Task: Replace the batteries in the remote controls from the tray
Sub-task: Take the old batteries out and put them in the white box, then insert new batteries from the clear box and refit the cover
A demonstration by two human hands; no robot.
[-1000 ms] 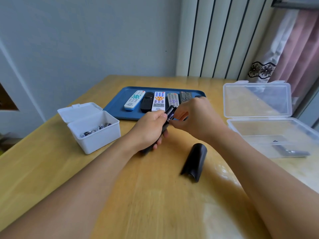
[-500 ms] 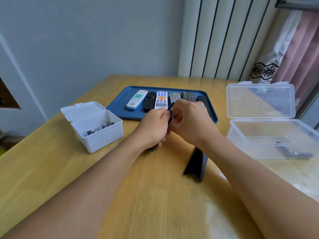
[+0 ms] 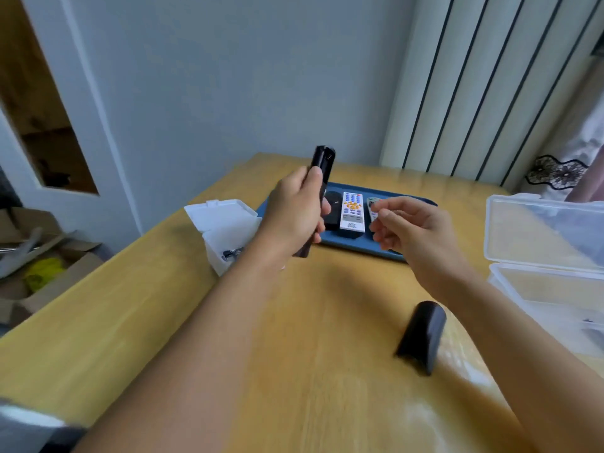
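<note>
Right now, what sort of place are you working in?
Probably a room in a home, not a workshop: a wooden table stands against a painted wall, beside a white ribbed radiator, a pink curtain at far right, and open cardboard boxes on the floor to the left.

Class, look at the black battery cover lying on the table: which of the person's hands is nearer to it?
The right hand. It hangs above the battery cover, a little farther back. The left hand grips the black remote farther to the left.
</note>
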